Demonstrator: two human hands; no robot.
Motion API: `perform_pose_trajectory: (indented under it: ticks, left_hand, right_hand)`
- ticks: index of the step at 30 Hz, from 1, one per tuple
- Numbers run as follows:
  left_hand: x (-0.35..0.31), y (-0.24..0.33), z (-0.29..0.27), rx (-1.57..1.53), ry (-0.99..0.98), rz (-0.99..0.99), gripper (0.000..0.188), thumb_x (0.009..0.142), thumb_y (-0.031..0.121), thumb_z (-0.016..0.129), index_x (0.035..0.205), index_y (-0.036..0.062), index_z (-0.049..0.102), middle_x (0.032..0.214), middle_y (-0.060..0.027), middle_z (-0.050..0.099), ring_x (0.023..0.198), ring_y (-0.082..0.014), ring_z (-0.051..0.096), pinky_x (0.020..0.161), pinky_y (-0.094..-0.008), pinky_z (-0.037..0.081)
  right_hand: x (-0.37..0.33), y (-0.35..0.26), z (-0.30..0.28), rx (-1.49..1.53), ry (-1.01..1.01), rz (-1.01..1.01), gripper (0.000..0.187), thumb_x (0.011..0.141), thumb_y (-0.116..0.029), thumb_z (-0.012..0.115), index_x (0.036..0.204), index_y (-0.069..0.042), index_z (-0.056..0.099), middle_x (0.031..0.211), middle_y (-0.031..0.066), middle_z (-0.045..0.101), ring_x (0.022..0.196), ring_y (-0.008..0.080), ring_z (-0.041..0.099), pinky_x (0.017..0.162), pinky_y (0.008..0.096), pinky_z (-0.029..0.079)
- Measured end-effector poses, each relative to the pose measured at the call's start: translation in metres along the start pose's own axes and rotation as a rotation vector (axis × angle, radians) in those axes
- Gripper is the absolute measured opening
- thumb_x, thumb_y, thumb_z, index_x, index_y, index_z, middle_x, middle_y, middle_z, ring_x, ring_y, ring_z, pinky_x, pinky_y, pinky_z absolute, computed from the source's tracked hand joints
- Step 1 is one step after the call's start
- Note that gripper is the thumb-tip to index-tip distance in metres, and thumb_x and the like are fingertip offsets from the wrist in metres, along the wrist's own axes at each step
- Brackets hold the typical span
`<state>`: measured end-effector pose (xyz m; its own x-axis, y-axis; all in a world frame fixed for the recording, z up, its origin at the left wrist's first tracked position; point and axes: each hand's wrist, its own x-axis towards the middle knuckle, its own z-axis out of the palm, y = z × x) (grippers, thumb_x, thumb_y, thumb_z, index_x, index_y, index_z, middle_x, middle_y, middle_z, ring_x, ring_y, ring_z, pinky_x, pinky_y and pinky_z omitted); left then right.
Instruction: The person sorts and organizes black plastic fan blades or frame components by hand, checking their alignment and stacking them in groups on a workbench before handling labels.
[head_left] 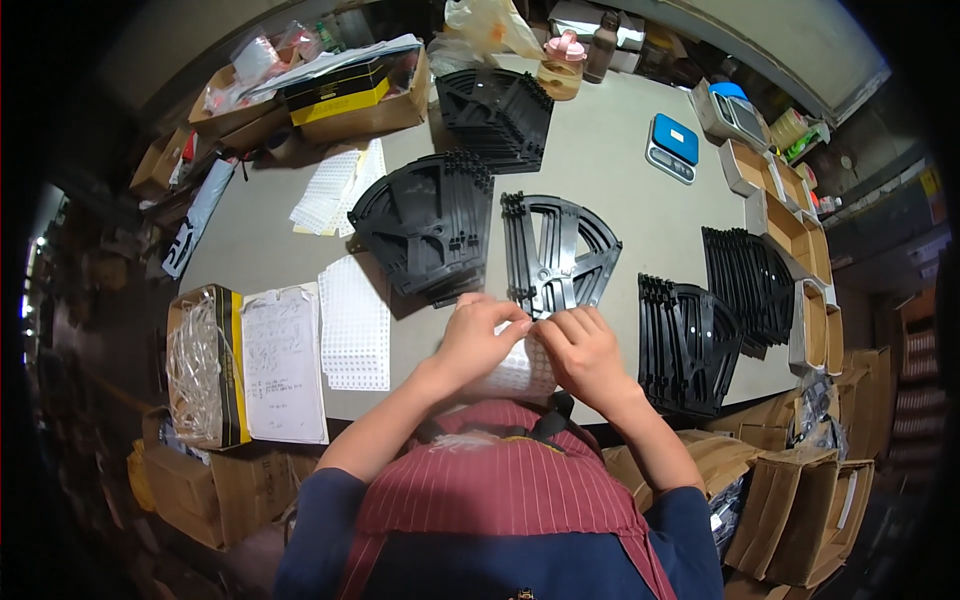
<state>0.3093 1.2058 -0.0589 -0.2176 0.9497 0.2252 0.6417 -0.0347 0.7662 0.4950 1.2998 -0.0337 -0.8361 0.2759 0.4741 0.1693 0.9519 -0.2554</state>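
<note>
My left hand [476, 342] and my right hand [584, 354] meet at the table's near edge. Between them is a curved white sheet of small printed labels [522, 372], its top edge pinched by the fingers of both hands. Whether a single label is peeled off there is too small to tell. Just beyond my fingertips lies a single black fan-shaped plastic part [560, 255] with open slots. A stack of like black parts [425, 225] stands to its left, close to my left hand.
Another black stack [495, 115] stands farther back; two more, a near one [690, 345] and a far one [750, 285], are on the right. Label sheets [356, 325] and a handwritten notebook [284, 360] lie left. A blue-topped scale [673, 148] and cardboard trays [795, 240] sit right.
</note>
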Motion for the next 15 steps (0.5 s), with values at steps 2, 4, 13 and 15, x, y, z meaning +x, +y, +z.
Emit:
perform_pose_trajectory:
  ticks: [2,4,13,15]
  left_hand:
    - [0.001,-0.01,-0.004,-0.031,-0.018,-0.055,0.021,0.089,0.025,0.073,0.093,0.0048,0.076,0.08,-0.0097,0.073,0.074,-0.0214,0.065,0.087,-0.0362,0.048]
    - [0.003,-0.013,-0.012,-0.226,-0.1,-0.29,0.023,0.09,0.024,0.072,0.094,0.0014,0.076,0.081,-0.0096,0.074,0.074,-0.0161,0.066,0.074,-0.0331,0.052]
    - [-0.014,-0.027,-0.029,-0.306,-0.129,-0.381,0.029,0.091,0.025,0.068,0.098,-0.0022,0.075,0.09,-0.0164,0.076,0.088,-0.0257,0.073,0.084,-0.0365,0.054]
    - [-0.017,-0.026,-0.038,-0.296,-0.082,-0.398,0.029,0.091,0.024,0.068,0.098,-0.0025,0.075,0.091,-0.0161,0.076,0.088,-0.0253,0.073,0.084,-0.0359,0.054]
  right_hand:
    - [0.005,0.003,0.003,0.019,-0.044,-0.035,0.024,0.073,-0.001,0.063,0.097,-0.004,0.064,0.089,0.0094,0.063,0.084,0.0289,0.063,0.078,0.0388,0.05]
    - [0.012,0.029,0.008,0.098,0.021,0.014,0.023,0.074,-0.001,0.063,0.096,-0.004,0.065,0.089,0.0106,0.065,0.084,0.0294,0.064,0.077,0.04,0.051]
    - [0.058,0.211,0.088,0.217,-0.4,0.661,0.02,0.083,-0.015,0.069,0.095,0.001,0.07,0.089,0.0207,0.072,0.083,0.0375,0.07,0.074,0.0428,0.056]
    - [0.05,0.223,0.109,-0.103,-0.311,0.541,0.02,0.081,-0.019,0.071,0.09,-0.001,0.07,0.091,0.0219,0.073,0.083,0.0397,0.071,0.076,0.0463,0.057]
